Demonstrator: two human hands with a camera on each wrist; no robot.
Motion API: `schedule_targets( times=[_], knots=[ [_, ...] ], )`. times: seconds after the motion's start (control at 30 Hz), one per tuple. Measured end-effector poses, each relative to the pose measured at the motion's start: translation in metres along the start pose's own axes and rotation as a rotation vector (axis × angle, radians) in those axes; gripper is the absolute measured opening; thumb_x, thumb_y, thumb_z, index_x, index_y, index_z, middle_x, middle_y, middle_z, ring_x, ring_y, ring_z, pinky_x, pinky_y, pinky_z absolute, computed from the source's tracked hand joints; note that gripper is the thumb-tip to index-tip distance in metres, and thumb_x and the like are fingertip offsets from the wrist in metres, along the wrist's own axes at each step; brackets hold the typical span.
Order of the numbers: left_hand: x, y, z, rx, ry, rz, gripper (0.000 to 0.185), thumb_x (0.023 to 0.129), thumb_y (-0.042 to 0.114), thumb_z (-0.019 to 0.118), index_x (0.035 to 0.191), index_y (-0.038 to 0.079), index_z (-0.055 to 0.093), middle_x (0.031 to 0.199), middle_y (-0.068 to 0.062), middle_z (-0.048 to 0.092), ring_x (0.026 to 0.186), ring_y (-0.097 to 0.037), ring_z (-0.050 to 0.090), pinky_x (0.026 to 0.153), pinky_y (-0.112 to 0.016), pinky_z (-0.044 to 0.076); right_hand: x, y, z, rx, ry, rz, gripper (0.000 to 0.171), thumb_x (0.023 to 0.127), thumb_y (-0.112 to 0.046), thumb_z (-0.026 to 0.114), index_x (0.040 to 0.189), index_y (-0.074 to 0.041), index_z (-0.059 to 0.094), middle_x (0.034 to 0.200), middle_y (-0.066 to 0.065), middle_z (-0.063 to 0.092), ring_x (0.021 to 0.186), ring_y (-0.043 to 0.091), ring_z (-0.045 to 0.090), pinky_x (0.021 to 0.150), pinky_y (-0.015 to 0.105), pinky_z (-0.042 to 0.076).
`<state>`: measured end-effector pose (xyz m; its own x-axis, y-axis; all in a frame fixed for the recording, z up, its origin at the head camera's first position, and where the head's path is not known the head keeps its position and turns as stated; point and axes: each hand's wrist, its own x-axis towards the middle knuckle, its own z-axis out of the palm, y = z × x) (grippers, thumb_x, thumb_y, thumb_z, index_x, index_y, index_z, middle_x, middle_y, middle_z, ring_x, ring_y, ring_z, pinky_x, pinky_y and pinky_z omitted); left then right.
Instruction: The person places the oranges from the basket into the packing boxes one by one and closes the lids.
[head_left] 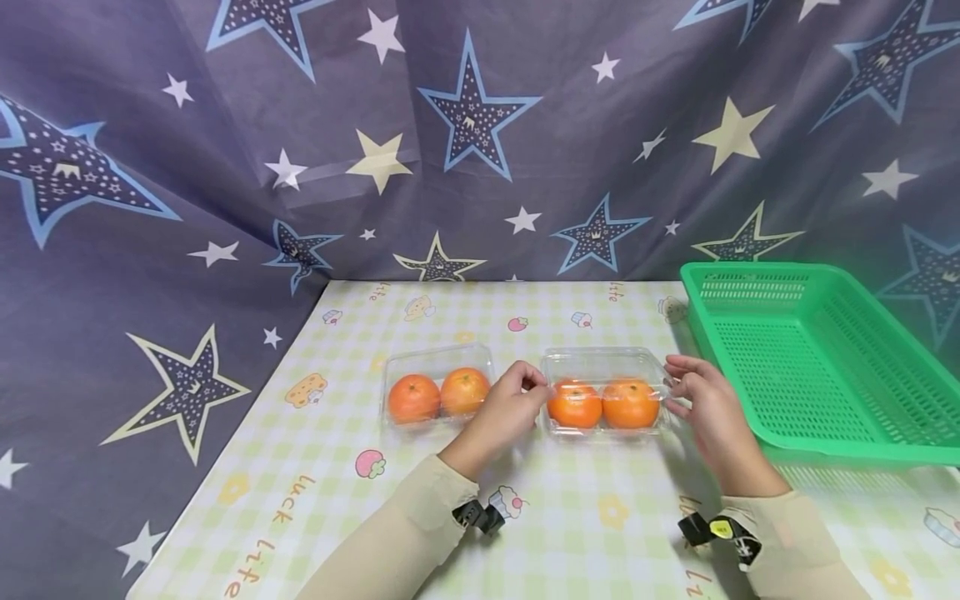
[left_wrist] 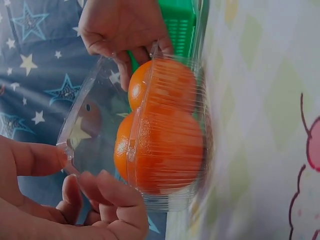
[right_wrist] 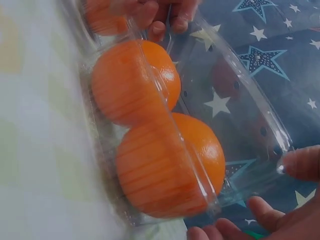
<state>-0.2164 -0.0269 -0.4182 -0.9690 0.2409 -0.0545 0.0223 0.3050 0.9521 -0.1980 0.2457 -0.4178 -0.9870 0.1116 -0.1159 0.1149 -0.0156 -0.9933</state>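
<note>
A clear plastic clamshell fruit box (head_left: 600,364) holds two oranges (head_left: 575,406) side by side. Its transparent lid (left_wrist: 95,112) stands tilted up from the base. My left hand (head_left: 517,400) is at the box's left side, its fingers curled and pinching the lid's corner. On the opposite side, my right hand (head_left: 705,400) holds the other lid corner, with the thumb (right_wrist: 300,164) on the edge and the remaining fingers beside the base's rim. Left of my left hand sits a second clear box (head_left: 397,360) with two oranges (head_left: 413,398) inside.
A green plastic basket (head_left: 810,446) with perforated walls stands on the right, close to my right hand. The table is covered by a checked cloth (head_left: 570,533) with printed cakes and fruit. A dark star-patterned curtain (head_left: 480,217) hangs behind and to the left.
</note>
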Motion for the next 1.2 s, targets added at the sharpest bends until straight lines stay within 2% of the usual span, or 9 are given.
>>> schedule_targets(
  times=[0.1,0.23,0.3,0.5,0.73,0.8,0.9,1.0,1.2],
  knots=[
    [-0.001,-0.001,0.001,0.005,-0.006,-0.027,0.014,0.100,0.023,0.061,0.106,0.013,0.053,0.096,-0.005,0.053,0.073,-0.018,0.053,0.066,-0.030,0.046,0.001,0.002,-0.002,-0.011,-0.027,0.020,0.059,0.097,0.002,0.036,0.154,0.008,0.026,0.148,0.018,0.035,0.135,0.028,0.044,0.090,0.019,0.052],
    [-0.001,-0.004,0.002,0.005,-0.013,-0.050,0.019,0.099,0.023,0.062,0.110,0.012,0.051,0.089,-0.005,0.054,0.071,-0.018,0.053,0.062,-0.030,0.046,0.001,0.005,-0.005,-0.034,-0.059,0.044,0.059,0.098,0.002,0.036,0.155,0.011,0.024,0.151,0.023,0.032,0.109,0.012,0.053,0.088,0.023,0.055],
    [-0.001,-0.005,0.003,-0.004,-0.019,-0.053,0.022,0.099,0.023,0.063,0.112,0.011,0.050,0.088,-0.005,0.055,0.068,-0.018,0.056,0.059,-0.029,0.047,0.001,0.007,-0.006,-0.045,-0.074,0.053,0.060,0.098,0.002,0.037,0.155,0.012,0.022,0.152,0.025,0.032,0.102,0.009,0.054,0.087,0.025,0.056],
    [-0.002,-0.008,0.004,-0.033,-0.047,-0.075,0.032,0.097,0.022,0.065,0.119,0.005,0.047,0.095,-0.010,0.062,0.063,-0.016,0.066,0.053,-0.027,0.049,-0.002,0.011,-0.010,-0.103,-0.097,0.078,0.063,0.096,-0.001,0.039,0.155,0.012,0.020,0.150,0.028,0.034,0.096,0.006,0.058,0.083,0.028,0.058],
    [-0.003,-0.008,0.003,-0.008,-0.075,-0.105,0.035,0.099,0.021,0.061,0.124,0.003,0.044,0.095,-0.012,0.064,0.061,-0.016,0.067,0.054,-0.029,0.051,-0.007,0.017,-0.008,-0.189,-0.120,0.113,0.062,0.097,-0.005,0.041,0.155,0.010,0.022,0.147,0.030,0.042,0.097,0.010,0.060,0.084,0.034,0.060],
    [-0.003,-0.008,0.003,0.000,-0.070,-0.106,0.035,0.098,0.021,0.061,0.124,0.003,0.044,0.098,-0.014,0.064,0.062,-0.017,0.067,0.053,-0.029,0.051,-0.007,0.017,-0.008,-0.199,-0.127,0.111,0.062,0.097,-0.005,0.040,0.155,0.010,0.022,0.139,0.027,0.047,0.095,0.011,0.060,0.082,0.035,0.060],
    [-0.004,-0.009,0.003,0.009,-0.075,-0.114,0.034,0.098,0.020,0.061,0.123,0.004,0.043,0.102,-0.020,0.065,0.061,-0.017,0.067,0.053,-0.029,0.052,-0.005,0.018,-0.008,-0.228,-0.131,0.117,0.063,0.096,-0.005,0.042,0.154,0.011,0.023,0.114,0.014,0.057,0.089,0.012,0.059,0.075,0.035,0.059],
    [-0.005,-0.009,0.003,0.015,-0.087,-0.118,0.034,0.099,0.020,0.060,0.123,0.004,0.042,0.105,-0.024,0.065,0.059,-0.018,0.067,0.052,-0.029,0.052,-0.005,0.019,-0.010,-0.273,-0.141,0.131,0.063,0.094,-0.006,0.042,0.153,0.012,0.027,0.091,0.001,0.054,0.082,0.013,0.056,0.067,0.035,0.055],
    [-0.006,-0.013,0.004,0.026,-0.105,-0.122,0.037,0.097,0.019,0.058,0.125,0.004,0.040,0.102,-0.021,0.065,0.055,-0.018,0.067,0.051,-0.029,0.052,-0.007,0.021,-0.011,-0.357,-0.142,0.180,0.060,0.092,-0.009,0.048,0.149,0.009,0.037,0.086,0.002,0.055,0.072,0.014,0.053,0.058,0.031,0.050]
  ],
)
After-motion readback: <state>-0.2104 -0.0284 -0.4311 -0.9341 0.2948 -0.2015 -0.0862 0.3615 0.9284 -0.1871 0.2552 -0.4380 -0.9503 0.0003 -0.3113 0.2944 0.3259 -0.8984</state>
